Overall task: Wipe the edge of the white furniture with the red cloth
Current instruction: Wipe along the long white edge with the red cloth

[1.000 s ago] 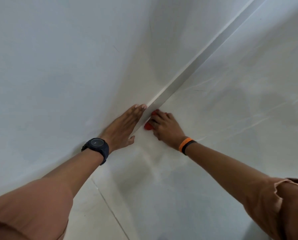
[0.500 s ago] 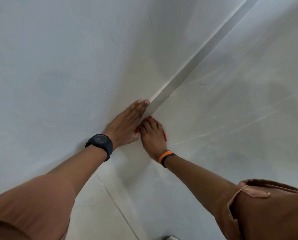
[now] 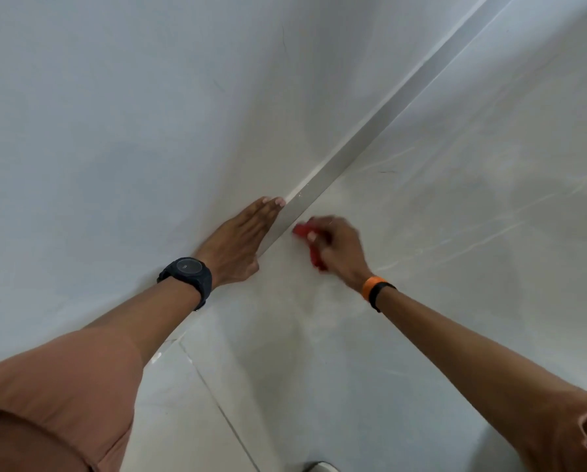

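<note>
The white furniture panel (image 3: 121, 137) fills the left of the head view. Its lower edge (image 3: 363, 137) runs as a grey strip diagonally from the middle to the top right. My left hand (image 3: 241, 240) lies flat on the panel, fingers together, fingertips at the edge. My right hand (image 3: 336, 248), blurred, holds the red cloth (image 3: 302, 230) bunched in its fingers on the floor just right of the strip. Most of the cloth is hidden under the hand.
Pale marbled floor tiles (image 3: 472, 233) lie to the right and below, with a grout line (image 3: 217, 410) running towards the bottom. A black watch (image 3: 186, 272) is on my left wrist and an orange band (image 3: 370, 287) on my right.
My right hand with the red cloth has slid rightwards away from my left hand and the panel's near end. The left hand has stayed flat on the panel.
</note>
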The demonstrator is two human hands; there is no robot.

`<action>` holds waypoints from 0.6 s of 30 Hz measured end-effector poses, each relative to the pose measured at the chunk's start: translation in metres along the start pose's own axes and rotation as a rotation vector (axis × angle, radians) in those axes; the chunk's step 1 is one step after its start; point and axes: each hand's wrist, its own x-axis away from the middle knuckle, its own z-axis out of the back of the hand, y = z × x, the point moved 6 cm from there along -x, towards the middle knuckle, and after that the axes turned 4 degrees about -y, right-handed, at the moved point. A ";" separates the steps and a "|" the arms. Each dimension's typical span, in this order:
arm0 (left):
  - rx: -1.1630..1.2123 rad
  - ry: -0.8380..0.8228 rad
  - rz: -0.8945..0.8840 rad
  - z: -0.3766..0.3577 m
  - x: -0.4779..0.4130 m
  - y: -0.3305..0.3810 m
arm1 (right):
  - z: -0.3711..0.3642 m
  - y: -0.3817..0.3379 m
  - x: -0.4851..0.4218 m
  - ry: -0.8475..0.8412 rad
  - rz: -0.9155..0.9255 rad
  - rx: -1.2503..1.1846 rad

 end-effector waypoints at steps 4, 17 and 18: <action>-0.076 -0.027 -0.005 0.001 0.001 0.000 | 0.003 0.000 -0.018 0.472 -0.312 -0.517; -0.030 -0.003 0.009 -0.006 0.009 0.001 | 0.007 -0.005 -0.085 0.781 -0.465 -0.925; -0.027 0.009 0.006 -0.006 0.009 0.001 | 0.017 -0.003 -0.090 0.795 -0.451 -0.916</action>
